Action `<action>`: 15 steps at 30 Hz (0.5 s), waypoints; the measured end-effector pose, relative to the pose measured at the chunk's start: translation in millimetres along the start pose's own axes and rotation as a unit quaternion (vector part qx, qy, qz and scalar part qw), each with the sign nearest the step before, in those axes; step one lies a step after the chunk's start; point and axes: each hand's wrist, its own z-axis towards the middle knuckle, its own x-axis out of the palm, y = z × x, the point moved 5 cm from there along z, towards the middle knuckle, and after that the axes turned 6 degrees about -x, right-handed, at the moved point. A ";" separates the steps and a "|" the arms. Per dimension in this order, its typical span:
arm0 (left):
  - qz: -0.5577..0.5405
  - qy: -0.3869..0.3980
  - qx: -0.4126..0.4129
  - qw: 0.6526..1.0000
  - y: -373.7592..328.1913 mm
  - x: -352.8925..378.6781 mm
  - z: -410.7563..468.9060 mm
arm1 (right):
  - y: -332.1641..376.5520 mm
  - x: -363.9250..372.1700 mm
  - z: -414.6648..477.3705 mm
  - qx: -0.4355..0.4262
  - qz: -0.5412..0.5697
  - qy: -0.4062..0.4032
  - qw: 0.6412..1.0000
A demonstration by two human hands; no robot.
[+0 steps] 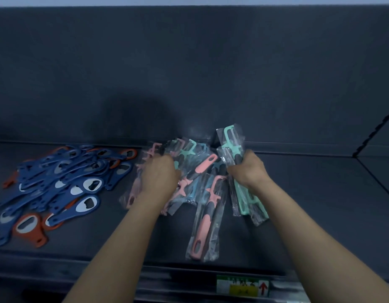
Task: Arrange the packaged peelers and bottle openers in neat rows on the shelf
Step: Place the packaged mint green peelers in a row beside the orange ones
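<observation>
2 hands at work, head view only. Your right hand [248, 169] is closed round a bundle of mint peelers [231, 147]. The slippery sleeves fan out below the fist, so a slack grip could shed them. Your left hand [160, 173] sits knuckles-up in the peeler pile [202, 169]; its grip cannot be told. Raking there could push the pink peeler [203, 226] off the shelf [320, 204] front. Bottle openers [64, 178] lie heaped at left.

Back panel [189, 62]: dark, matte (soft shadow [141, 119] low at centre).
Shelf [320, 204]: dark, flat, front rail [47, 267].
Tag [242, 286]: green, yellow, red arrow, on the rail.
Light: dim, bluish.
</observation>
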 end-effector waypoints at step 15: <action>0.056 0.085 0.006 0.995 -4.7 7.3 -3.2 | 8.7 4.8 -1.1 -0.044 0.034 0.005 0.998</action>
